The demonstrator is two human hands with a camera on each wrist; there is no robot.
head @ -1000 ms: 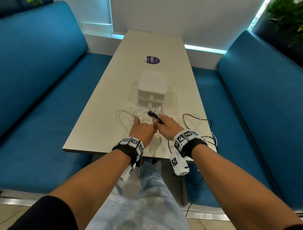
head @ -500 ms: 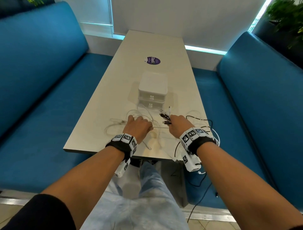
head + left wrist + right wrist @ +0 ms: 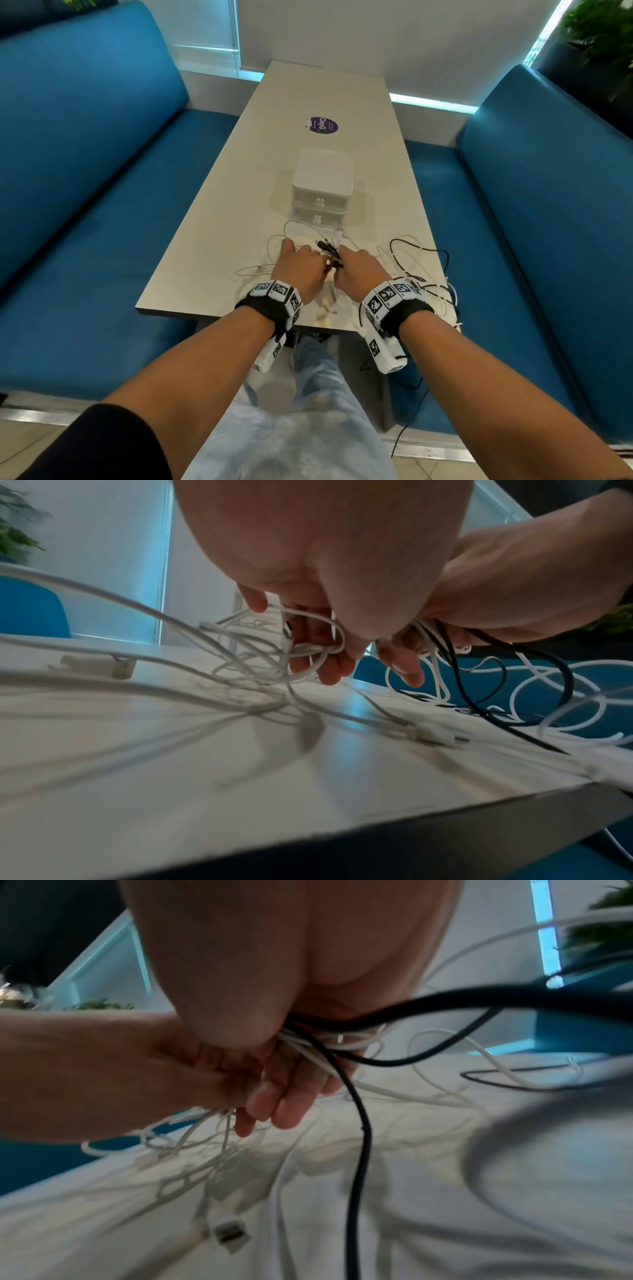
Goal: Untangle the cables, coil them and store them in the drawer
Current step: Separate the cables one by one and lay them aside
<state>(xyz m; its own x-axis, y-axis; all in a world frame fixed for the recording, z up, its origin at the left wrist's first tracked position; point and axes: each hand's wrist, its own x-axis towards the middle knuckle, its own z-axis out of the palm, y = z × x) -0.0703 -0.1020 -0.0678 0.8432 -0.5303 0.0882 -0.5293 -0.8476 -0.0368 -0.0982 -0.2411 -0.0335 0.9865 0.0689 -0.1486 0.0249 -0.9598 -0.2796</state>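
Tangle of thin white and black rubber-coated cables (image 3: 329, 253) on the near end of the pale tabletop (image 3: 212, 260), at 6 o'clock from the white two-drawer plastic box (image 3: 322, 192): light, limp, likely to snag, best taken near the plugs. Left hand (image 3: 301, 270) curls round white loops; right hand (image 3: 359, 270), touching it at 3 o'clock, clutches a black-and-white bundle, strands threading between fingers (image 3: 329, 669).

A round purple sticker (image 3: 321, 125) on the long beige tabletop (image 3: 219, 246), beyond the small white two-drawer plastic box (image 3: 322, 186), reads "ClayG", followed by a round green mark. The smaller print on the sticker is too fine to read.
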